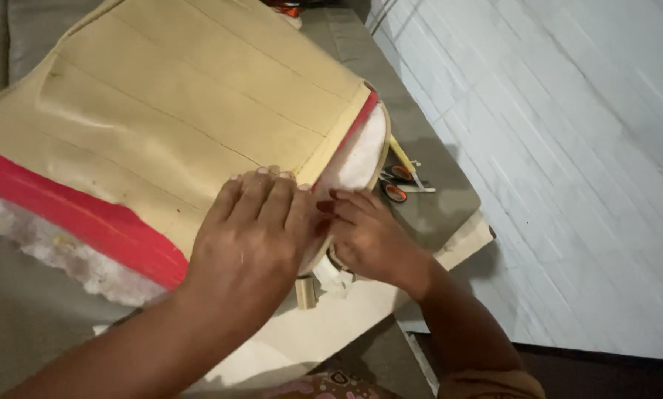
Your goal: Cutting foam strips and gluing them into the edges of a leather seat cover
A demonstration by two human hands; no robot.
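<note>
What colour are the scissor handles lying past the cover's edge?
Orange-red with black, on the scissors beside the tan cover; head view shows them.

Scissors block right — beyond, table seemingly free.

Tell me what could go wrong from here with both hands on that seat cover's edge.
The scissors lie open-handled just beyond the right hand; a slip could reach the blades. The left hand presses the tan cover flat, so tugging might tear the white padding. The cover overhangs the table and might slide.
</note>
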